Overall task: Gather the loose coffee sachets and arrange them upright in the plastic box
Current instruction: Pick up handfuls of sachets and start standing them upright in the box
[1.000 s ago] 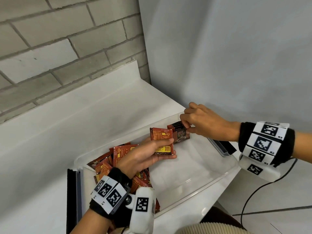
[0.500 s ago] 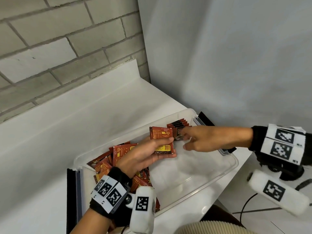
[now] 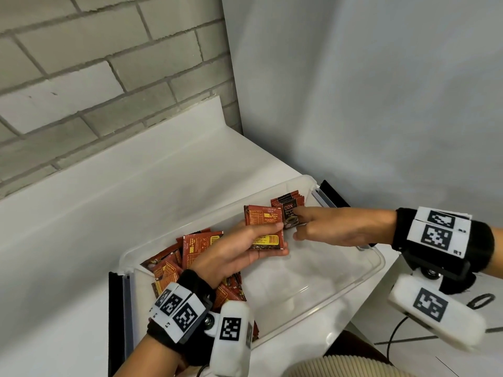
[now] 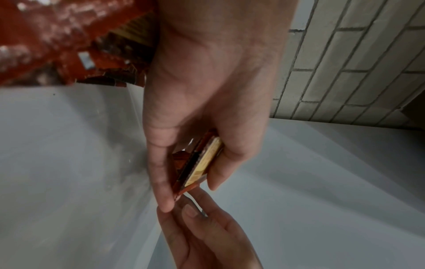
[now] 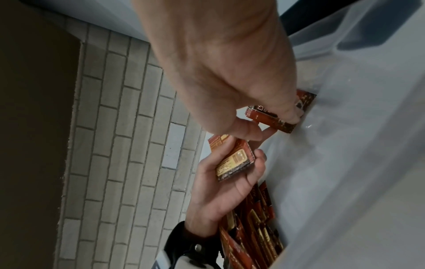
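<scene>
A clear plastic box (image 3: 378,265) sits on the white counter. Loose red coffee sachets (image 3: 174,265) are heaped at its left end, also seen in the right wrist view as the pile (image 5: 253,227). Several sachets stand upright in a row (image 3: 288,202) against the far right corner. My left hand (image 3: 281,239) grips a small stack of sachets (image 3: 261,216) between thumb and fingers above the box middle; the stack (image 4: 197,163) shows edge-on. My right hand (image 3: 296,224) reaches in from the right, index finger straight on the front of the upright row (image 5: 264,116), thumb near the held stack (image 5: 234,160).
Black lid clips stick out at the box's left end (image 3: 115,308) and far right end (image 3: 330,191). A brick wall runs behind the counter, and a plain grey wall (image 3: 381,104) closes the right side. A black cable (image 3: 394,336) lies below the counter edge.
My right hand left the top of the upright row, dropped lower, and now lays a straight finger on its front. The left hand and its stack stayed still.
</scene>
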Available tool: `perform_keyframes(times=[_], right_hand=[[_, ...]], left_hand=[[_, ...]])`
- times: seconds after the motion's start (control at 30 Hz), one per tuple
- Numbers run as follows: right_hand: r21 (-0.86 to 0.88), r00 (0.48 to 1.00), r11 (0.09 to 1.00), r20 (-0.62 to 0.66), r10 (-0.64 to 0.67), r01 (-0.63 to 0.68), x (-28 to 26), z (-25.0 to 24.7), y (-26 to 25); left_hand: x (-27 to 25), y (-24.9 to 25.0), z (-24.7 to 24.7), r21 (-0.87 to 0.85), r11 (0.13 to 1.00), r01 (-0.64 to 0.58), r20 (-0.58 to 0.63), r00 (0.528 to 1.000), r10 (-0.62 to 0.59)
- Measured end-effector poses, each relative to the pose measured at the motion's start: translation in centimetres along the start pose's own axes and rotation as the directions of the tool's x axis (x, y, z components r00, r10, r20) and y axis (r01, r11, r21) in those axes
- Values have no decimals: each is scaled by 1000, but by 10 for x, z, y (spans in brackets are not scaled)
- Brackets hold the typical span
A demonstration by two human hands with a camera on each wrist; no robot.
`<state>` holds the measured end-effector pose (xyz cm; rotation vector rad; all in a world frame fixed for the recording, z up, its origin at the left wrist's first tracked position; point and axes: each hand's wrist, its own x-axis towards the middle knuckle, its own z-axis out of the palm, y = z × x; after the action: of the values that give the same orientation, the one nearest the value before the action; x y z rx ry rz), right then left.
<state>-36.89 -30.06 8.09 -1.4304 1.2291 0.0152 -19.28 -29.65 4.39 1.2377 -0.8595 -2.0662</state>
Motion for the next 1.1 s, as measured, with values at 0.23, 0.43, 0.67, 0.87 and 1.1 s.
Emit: perform_keyframes(times=[0.23,0.43,0.67,0.87,1.1], right_hand=[[49,999,998,9,-32,31,-3,2,0],[74,999,996,10,-42,41,-2,3,0],[98,999,994,4,-42,41,-5,4,1],[124,1000,992,-14,-21,23,-4,3,2],[183,1000,983,-18,10,-6,-2,-1,9]], left_hand=[[0,0,1,-10,1000,4,15,1000,-4],[0,-1,1,-13,1000,8,36,999,-8],[0,-3,1,4,1000,13,25,1000,-13],[0,-1,0,10,1000,8,6,1000,-8],[-2,8,-6,5,999,-36,-19,999,36]])
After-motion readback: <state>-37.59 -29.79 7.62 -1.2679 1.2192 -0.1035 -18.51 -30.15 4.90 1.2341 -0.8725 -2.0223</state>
